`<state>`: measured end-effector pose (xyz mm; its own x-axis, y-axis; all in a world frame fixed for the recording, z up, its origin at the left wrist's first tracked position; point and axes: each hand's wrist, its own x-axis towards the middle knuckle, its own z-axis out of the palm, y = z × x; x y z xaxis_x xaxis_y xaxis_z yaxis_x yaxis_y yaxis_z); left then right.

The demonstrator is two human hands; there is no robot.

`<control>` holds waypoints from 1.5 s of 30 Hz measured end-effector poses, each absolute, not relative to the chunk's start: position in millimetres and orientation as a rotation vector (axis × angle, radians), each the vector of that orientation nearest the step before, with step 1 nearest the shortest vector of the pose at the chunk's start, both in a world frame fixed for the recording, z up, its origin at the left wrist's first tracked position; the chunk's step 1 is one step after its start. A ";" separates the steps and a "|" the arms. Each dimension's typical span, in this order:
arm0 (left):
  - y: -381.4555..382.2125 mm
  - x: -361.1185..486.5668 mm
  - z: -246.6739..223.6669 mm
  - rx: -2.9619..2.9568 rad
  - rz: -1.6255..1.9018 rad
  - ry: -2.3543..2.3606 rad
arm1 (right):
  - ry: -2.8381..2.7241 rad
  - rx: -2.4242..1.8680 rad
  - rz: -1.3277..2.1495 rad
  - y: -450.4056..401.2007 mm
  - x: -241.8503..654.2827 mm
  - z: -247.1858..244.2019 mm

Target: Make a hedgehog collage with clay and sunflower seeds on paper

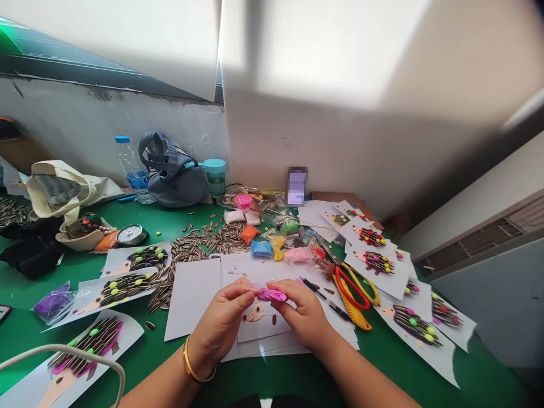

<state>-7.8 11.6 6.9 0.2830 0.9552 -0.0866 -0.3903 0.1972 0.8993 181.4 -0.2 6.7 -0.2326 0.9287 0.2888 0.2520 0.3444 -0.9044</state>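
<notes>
1. Pink clay packet (272, 294): located just below the center of the frame, between both hands, above a hedgehog drawing (256, 313) on white paper.
2. Surroundings: sunflower seeds (208, 239) were heaped left of center. Pens (327, 298), a yellow cutter (353, 309) and red-handled scissors (341, 293) lay right of the hands. Seed-covered hedgehog cards (410, 323) lay at right; similar sheets (117, 290) lay at left.
3. Obstruction: a pale cable (85, 355) crossed in front of the lower-left sheet. The hands covered part of the drawing.
4. Containers: a clear bag (70, 304) at left held purple clay. Clear wrappers near center held blue clay (261, 249) and other colors. A bottle (126, 158) and a turquoise-lidded jar (216, 177) stood at upper left; the jar's contents could not be identified.
5. Left hand (229, 311): fingers were bent, pinching the packet's clear end.
6. Right hand (304, 311): fingers were curled, grasping the packet's pink portion between thumb and fingers.
</notes>
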 end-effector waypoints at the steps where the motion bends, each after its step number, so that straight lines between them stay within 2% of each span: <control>1: 11.8 -8.1 7.2 0.921 1.078 0.787 | -1.685 -1.077 0.946 -0.6 181.8 6.6; 8: 11.2 -10.9 6.6 0.958 1.007 0.881 | -1.604 -1.041 1.082 -3.6 186.1 6.3; 14: 10.9 -11.5 12.2 1.267 0.938 0.992 | -1.597 -1.083 1.057 -3.2 189.7 3.3; 29: 9.2 -12.7 5.2 1.279 1.108 0.997 | -1.402 -1.043 1.187 -1.8 188.0 1.1; 34: 8.6 -13.0 2.9 1.258 1.143 0.991 | -1.453 -1.099 1.116 -0.7 190.9 -2.9; 38: 10.7 -15.5 5.4 1.338 1.272 1.195 | -1.518 -1.152 1.007 -1.3 192.4 -0.4; 41: 9.7 -15.3 9.6 1.546 1.350 1.221 | -1.632 -1.133 0.958 -3.1 190.4 8.2; 45: 4.3 -11.7 12.9 1.837 1.258 1.117 | -1.777 -1.096 0.937 -5.6 185.3 18.7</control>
